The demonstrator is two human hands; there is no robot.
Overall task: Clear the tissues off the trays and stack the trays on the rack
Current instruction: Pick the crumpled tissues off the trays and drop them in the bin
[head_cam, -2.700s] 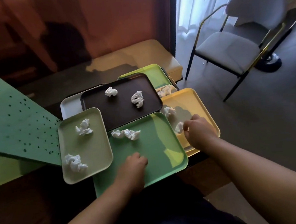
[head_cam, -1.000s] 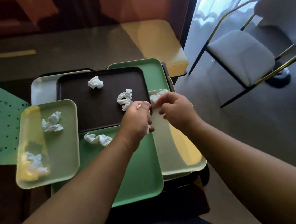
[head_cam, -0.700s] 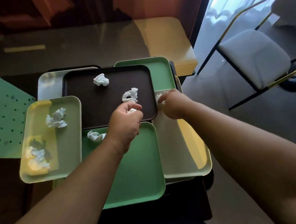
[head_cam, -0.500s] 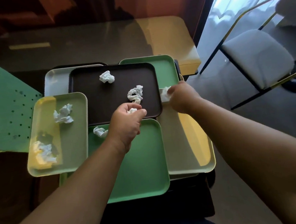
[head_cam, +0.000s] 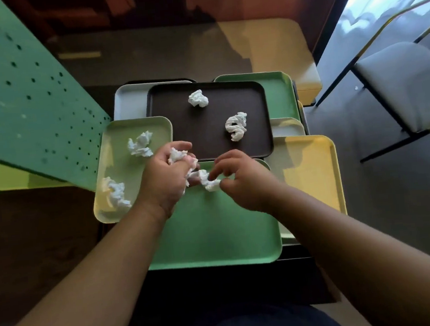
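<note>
Several trays overlap on a low table. My left hand (head_cam: 166, 178) is closed around a bunch of crumpled white tissues (head_cam: 177, 154) above the far edge of the big green tray (head_cam: 215, 236). My right hand (head_cam: 239, 180) pinches another tissue (head_cam: 209, 180) lying on that green tray, right beside the left hand. The dark brown tray (head_cam: 205, 132) carries two tissues (head_cam: 197, 98) (head_cam: 236, 126). The pale green tray (head_cam: 119, 166) at the left holds two more tissues (head_cam: 140, 145) (head_cam: 115, 193). The yellow tray (head_cam: 312, 174) at the right has nothing on it.
A green perforated panel (head_cam: 18, 97) slopes in at the left. A white tray (head_cam: 129, 100) and a green tray (head_cam: 278, 93) lie under the brown one. A grey chair (head_cam: 406, 84) stands at the right, a beige bench (head_cam: 271, 47) beyond the trays.
My right hand left the far end of the yellow tray and came to the tissue on the green tray. My left hand shifted left with its bunch of tissues.
</note>
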